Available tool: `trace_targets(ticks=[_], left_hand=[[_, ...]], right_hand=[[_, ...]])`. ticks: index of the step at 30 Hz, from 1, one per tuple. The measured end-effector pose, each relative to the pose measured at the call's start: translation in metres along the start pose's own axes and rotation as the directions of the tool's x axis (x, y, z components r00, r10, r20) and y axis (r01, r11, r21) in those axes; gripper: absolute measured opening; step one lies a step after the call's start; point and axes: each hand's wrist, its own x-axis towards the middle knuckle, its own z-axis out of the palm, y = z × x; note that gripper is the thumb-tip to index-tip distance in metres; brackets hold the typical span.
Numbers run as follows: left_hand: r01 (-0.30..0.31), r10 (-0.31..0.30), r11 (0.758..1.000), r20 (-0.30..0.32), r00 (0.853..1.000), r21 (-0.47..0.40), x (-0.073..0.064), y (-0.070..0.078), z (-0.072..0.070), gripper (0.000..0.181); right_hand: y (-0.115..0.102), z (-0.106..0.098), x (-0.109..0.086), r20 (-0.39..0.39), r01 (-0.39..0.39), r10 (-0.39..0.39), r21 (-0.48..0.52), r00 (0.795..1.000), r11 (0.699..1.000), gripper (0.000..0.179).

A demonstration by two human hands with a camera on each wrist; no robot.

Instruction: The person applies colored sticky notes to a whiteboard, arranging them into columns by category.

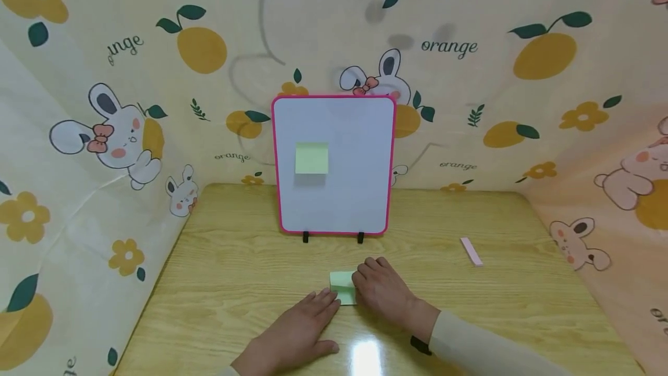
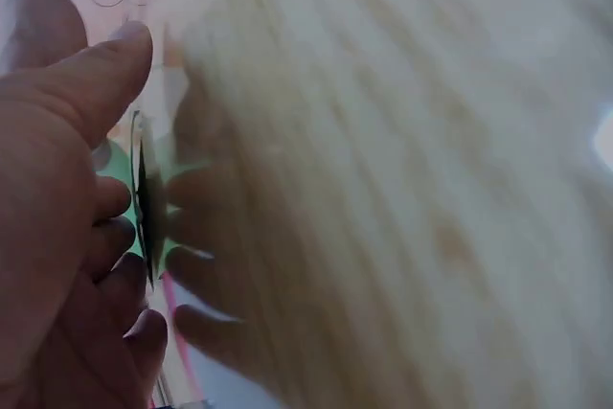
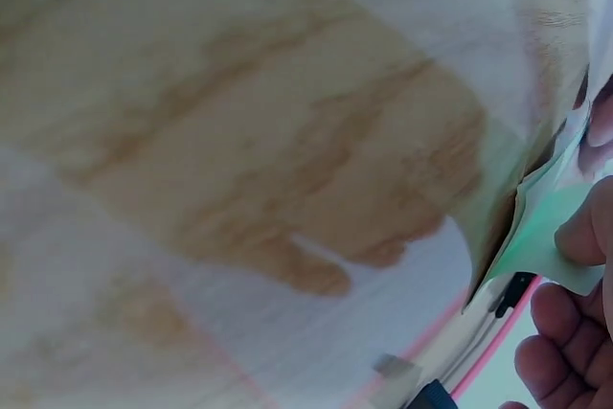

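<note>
A pale green sticky note [image 1: 342, 287] with a crease across it lies on the table between the two hands. My left hand [image 1: 300, 329] lies palm down with its fingers extended, and the fingertips press the note's lower left edge. At the note's right edge, my right hand [image 1: 383, 292] has curled fingers and pinches the paper. The right wrist view shows the right thumb [image 3: 582, 222] against the green sheet [image 3: 541, 237], which stands up off the table along one edge. In the left wrist view, the left hand [image 2: 48, 189] partly hides the note.
A whiteboard [image 1: 355, 190] with a pink frame stands upright on two black feet behind the hands. Another green sticky note [image 1: 311, 158] is stuck on its left half. A pink strip [image 1: 471, 252] lies on the table [image 1: 224, 260] to the right. Patterned cloth surrounds the table.
</note>
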Motion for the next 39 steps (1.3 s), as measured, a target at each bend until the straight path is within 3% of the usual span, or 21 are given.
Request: trace_targets(ticks=[8, 18, 33, 39], left_hand=[[-0.004, 0.004, 0.999, 0.009, 1.000, 0.037, 0.001, -0.001, 0.000, 0.080], [0.022, -0.022, 1.000, 0.052, 0.998, -0.012, 0.001, 0.000, 0.000, 0.080], [-0.002, 0.001, 1.000, 0.047, 0.999, 0.008, 0.005, 0.002, -0.001, 0.080], [0.002, -0.002, 1.000, 0.063, 0.998, -0.007, 0.004, 0.002, -0.004, 0.080]], right_hand=[[0.002, 0.002, 0.007, 0.022, -0.028, 0.028, 0.003, 0.999, 1.000, 0.020], [0.021, 0.007, 0.022, 0.037, -0.091, 0.093, -0.047, 0.995, 0.995, 0.024], [0.035, 0.014, 0.035, 0.085, -0.134, 0.141, -0.084, 0.986, 0.987, 0.022], [0.038, 0.014, 0.038, 0.055, -0.154, 0.159, -0.083, 0.986, 0.985, 0.023]])
